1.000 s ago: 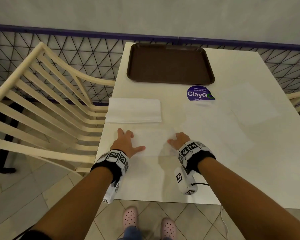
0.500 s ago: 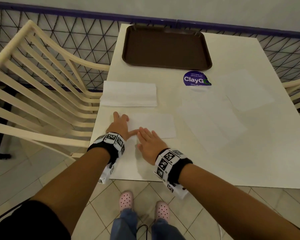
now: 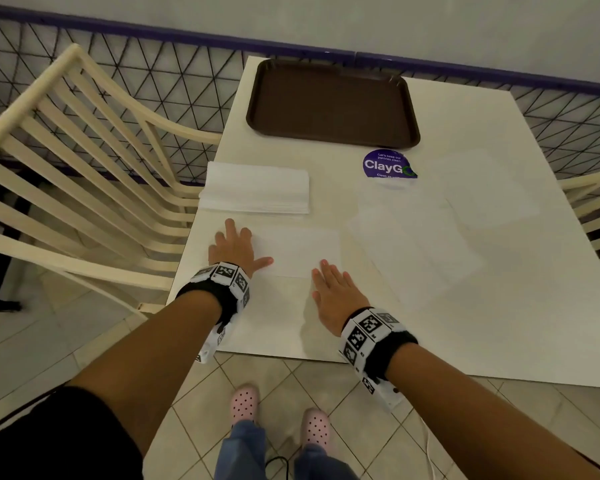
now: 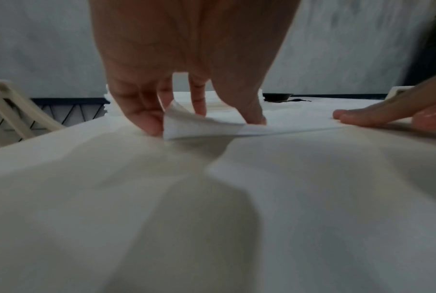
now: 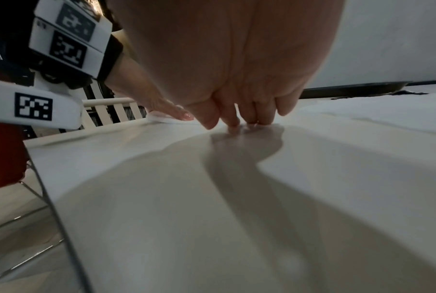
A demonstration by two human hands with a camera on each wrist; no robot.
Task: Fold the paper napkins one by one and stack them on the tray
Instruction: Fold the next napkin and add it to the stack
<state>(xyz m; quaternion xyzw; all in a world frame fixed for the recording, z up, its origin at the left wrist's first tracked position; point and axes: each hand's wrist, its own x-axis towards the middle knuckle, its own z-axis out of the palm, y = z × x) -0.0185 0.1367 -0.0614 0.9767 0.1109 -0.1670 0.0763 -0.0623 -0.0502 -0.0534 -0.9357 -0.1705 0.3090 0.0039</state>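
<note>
White table (image 3: 499,306) beside a black mesh railing (image 3: 118,81), both hands flat on one napkin.

On the near-left part of the table a single folded napkin (image 3: 298,251) lies just on the near side of the napkin stack (image 3: 257,187). At the napkin's left end the left hand (image 3: 234,247) rests with fingers spread and thumb out along the near edge; the left wrist view shows its fingertips (image 4: 151,124) pressing down while that end of the paper curls up between them. At the near right corner of the same napkin the right hand (image 3: 336,292) lies with straight fingers held together, tips (image 5: 233,123) touching the paper's edge. Beyond the stack, at the far edge, sits the brown tray (image 3: 333,102), with a round purple sticker (image 3: 387,164) just on its near side. Left of the stack stands a cream slatted chair (image 3: 84,174).
</note>
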